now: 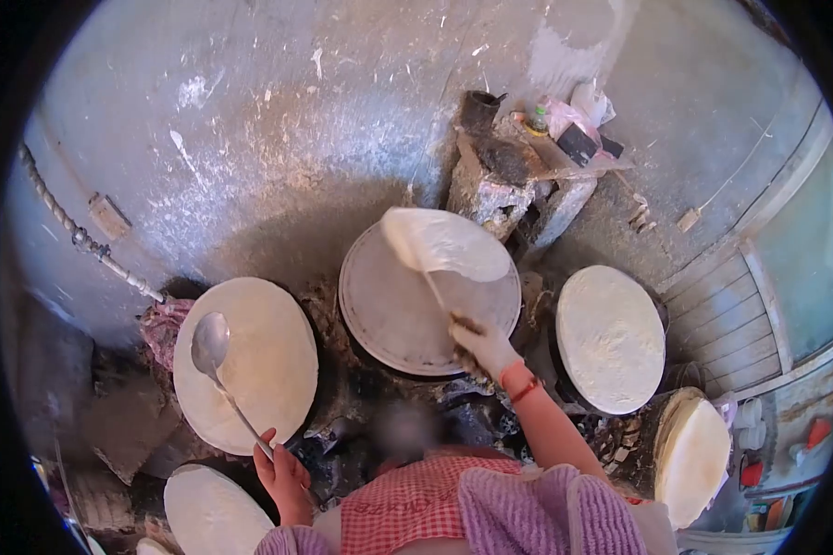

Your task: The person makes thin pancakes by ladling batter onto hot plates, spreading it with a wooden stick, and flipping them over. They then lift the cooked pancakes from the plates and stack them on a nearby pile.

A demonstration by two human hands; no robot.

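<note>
Lifting thin flatbread (446,242) off middle griddle (407,319) with stick (right hand (484,345) gripping); left hand (282,472) clasping ladle (215,356); next, careful peel-away.

Blurred patch (403,430) just below the middle griddle (389,314); contents unreadable. Lowest-left flatbread (213,513) cut by bottom edge. Stick (440,296) end buried in right hand (484,347). Clutter (565,125) on the far ledge too small to identify.

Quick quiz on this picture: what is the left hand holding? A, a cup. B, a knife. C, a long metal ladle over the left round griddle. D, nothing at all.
C: the left hand grips the handle of a metal ladle, whose bowl sits over the left griddle, while the right hand lifts a thin flatbread with a stick.
</note>
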